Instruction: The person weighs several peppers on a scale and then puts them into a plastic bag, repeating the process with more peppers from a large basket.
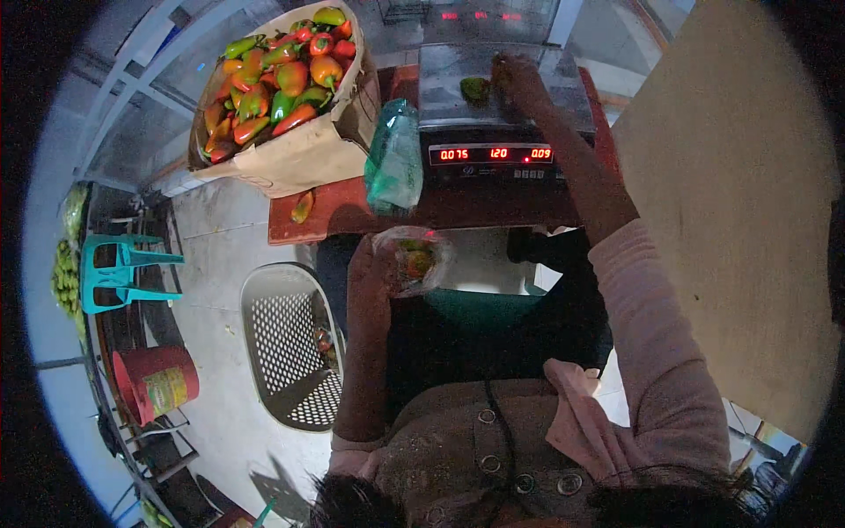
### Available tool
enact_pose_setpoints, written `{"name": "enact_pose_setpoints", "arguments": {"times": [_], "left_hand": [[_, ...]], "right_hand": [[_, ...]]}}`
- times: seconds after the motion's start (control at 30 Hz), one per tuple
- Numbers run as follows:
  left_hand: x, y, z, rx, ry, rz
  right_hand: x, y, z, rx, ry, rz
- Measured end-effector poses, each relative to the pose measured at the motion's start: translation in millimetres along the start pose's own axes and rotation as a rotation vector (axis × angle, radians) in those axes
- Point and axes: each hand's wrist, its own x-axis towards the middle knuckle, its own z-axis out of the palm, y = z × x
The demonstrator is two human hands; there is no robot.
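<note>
My left hand (373,266) grips the rim of a clear plastic bag (440,275) above my lap, with green and orange peppers (417,260) inside. My right hand (525,86) reaches over the metal pan (440,63) of a digital scale with a lit red display (491,155). Its fingers are curled round something dark that I cannot make out in the dim light. Just left of those fingers, a small green vegetable (475,90) lies on the pan.
A big open box (290,158) of red, orange and green peppers stands left of the scale. Between them is a green-tinted pack of plastic bags (393,158). One pepper (303,207) lies on the red-brown table (343,209). A perforated basket (286,343), turquoise stool (110,273) and red bucket (158,383) stand left.
</note>
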Motion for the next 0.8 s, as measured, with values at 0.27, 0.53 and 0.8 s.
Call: {"name": "enact_pose_setpoints", "arguments": {"times": [0.27,0.53,0.8], "left_hand": [[4,-23,-3,0.079,0.005,0.003],[3,-41,14,0.299,-0.004,0.252],[-7,-65,30,0.427,-0.080,0.349]], "right_hand": [[-74,-57,-56,0.966,0.006,0.225],[-188,-181,-101,0.882,-0.484,-0.040],[-211,-200,-32,1.062,-0.465,0.045]]}}
